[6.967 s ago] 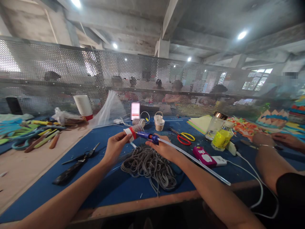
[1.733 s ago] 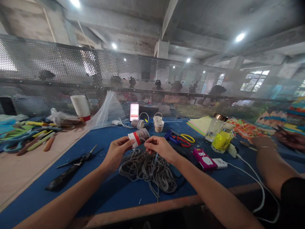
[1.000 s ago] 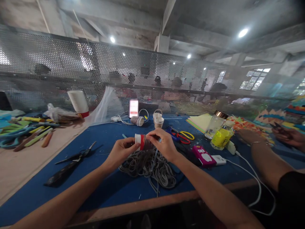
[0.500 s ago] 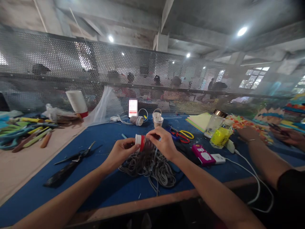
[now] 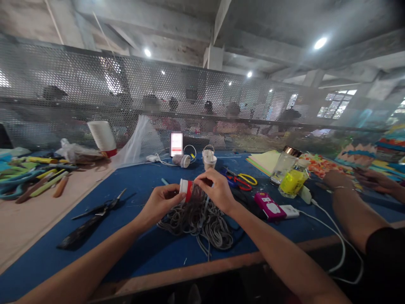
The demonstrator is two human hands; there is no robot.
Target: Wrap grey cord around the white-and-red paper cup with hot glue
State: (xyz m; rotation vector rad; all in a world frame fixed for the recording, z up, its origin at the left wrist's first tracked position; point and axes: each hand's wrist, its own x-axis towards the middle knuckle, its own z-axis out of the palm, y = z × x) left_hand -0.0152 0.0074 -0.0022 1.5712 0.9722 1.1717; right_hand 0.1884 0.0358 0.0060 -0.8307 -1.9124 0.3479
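Observation:
A small paper cup (image 5: 190, 191) with a red band, partly wrapped in grey cord, is held on its side above the blue table mat (image 5: 136, 185). My left hand (image 5: 160, 202) grips its open end from the left. My right hand (image 5: 215, 193) pinches the grey cord against the cup's wrapped side. Below both hands lies a loose pile of grey cord (image 5: 199, 221), with a strand rising to the cup. A blue glue gun (image 5: 228, 177) lies behind my right hand, beside the red and yellow scissors (image 5: 243, 180).
Black scissors (image 5: 100, 206) lie at the left. A pink device (image 5: 268, 201) with a white charger and cable, a yellow bottle (image 5: 290, 183) and a glass jar (image 5: 284, 164) stand at the right. Another person's arms (image 5: 351, 207) rest at the far right. A mesh screen (image 5: 190, 105) borders the back.
Seven seconds ago my right hand held the glue gun to the cup; it has since set it down and taken the cord. In the last second the hands barely move.

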